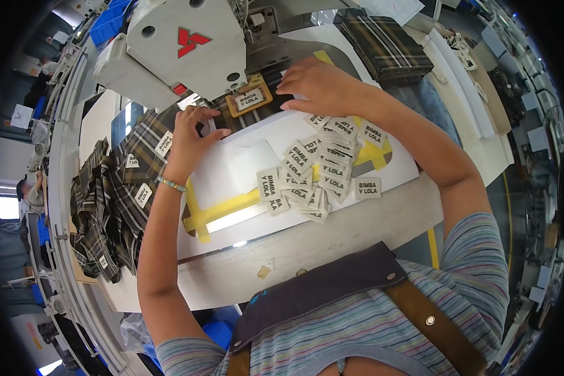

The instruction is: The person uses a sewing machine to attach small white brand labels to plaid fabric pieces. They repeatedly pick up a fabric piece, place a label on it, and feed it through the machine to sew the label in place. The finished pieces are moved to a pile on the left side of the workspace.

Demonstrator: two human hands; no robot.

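Plaid fabric [244,113] under sewing machine [182,44], flanked by both hands' fingers [200,114].

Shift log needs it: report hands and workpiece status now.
Left hand and right hand flat on plaid fabric under machine head. Loose labels piled beside right forearm.

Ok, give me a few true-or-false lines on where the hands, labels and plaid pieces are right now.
1. The left hand rests on plaid fabric below the sewing machine head. True.
2. The right hand holds scissors. False: it lies flat by the label clamp, with no tool in it.
3. The loose labels lie heaped under the right forearm. True.
4. The labelled plaid pieces are piled on the person's right. False: they are on the left.
5. The left wrist is bare. False: it wears a beaded bracelet.
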